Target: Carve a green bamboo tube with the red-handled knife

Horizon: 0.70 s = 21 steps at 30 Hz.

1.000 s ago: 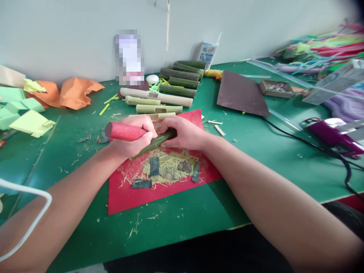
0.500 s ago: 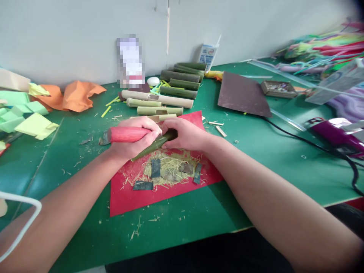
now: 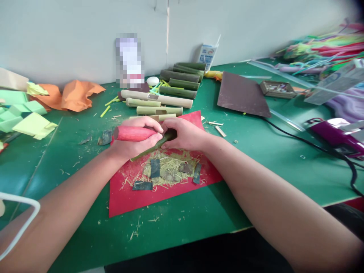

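Note:
My left hand (image 3: 139,138) is closed around a carving tool with a thick red handle (image 3: 133,133); its tip, by the fingers of my other hand, is mostly hidden. Beneath it a green bamboo tube (image 3: 148,151) lies slanted over a red sheet (image 3: 127,204). My right hand (image 3: 182,133) wraps the far end of this tube, thumb on the near side, and its fingertips meet those of the left. In front of the tube a heap of pale shavings (image 3: 167,167) covers the sheet, with sandpaper-like dark strips (image 3: 143,185) on top.
Beyond my hands lie several cut bamboo tubes (image 3: 159,99) in rows. A phone (image 3: 130,60) leans on the wall near a drink carton (image 3: 207,55). On the right are a brown board (image 3: 241,94), a small box (image 3: 278,89) and a purple device (image 3: 334,136) with a cable. Crumpled orange paper (image 3: 81,94) lies left.
The red handle has shifted slightly right, toward my right hand, and a dark scrap behind it shows more. My right hand and the bamboo tube have stayed in place.

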Motion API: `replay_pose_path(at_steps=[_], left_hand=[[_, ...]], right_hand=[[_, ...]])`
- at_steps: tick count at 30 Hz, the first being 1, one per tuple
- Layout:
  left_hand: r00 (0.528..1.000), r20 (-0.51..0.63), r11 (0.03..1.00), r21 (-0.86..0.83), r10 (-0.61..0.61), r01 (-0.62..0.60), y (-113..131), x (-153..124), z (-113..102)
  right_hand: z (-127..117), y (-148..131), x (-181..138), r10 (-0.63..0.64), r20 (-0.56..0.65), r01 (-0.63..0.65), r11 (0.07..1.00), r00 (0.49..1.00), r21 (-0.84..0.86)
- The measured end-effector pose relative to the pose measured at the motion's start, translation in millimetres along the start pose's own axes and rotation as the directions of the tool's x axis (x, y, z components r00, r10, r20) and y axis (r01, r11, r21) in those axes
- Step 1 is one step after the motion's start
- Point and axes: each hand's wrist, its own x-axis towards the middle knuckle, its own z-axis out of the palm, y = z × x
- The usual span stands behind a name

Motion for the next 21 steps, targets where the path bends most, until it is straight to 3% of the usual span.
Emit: replay_pose_path(at_steps=[21], left_hand=[[0.995, -0.056, 0.993, -0.078, 0.079, -0.083, -0.5, -2.1, -3.3]], right_hand=[[-1.2, -1.1, -1.4, 0.019, -0.004, -0.019, 0.999, 1.0, 0.034]])
